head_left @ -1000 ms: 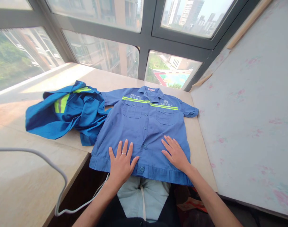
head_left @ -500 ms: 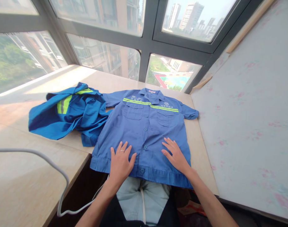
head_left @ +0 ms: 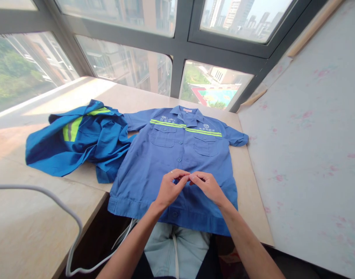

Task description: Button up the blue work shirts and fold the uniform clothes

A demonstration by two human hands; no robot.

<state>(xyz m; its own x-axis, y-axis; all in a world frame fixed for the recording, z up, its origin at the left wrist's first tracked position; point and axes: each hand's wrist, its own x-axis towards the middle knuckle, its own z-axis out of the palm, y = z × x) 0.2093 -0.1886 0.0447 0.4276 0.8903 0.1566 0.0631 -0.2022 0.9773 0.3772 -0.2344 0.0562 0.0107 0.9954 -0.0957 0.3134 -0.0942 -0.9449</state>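
The blue short-sleeved work shirt [head_left: 177, 153] is spread flat below and ahead of both hands, with its long axis running from the hem near the person to the collar [head_left: 199, 116] near the window. The left hand [head_left: 169, 188] is placed nearer to the button row [head_left: 179, 160] than the right hand [head_left: 208, 188]. Their fingertips are brought together; whether anything is pinched cannot be told. In the earlier frame, the hands were kept apart, fingers spread over the lower front.
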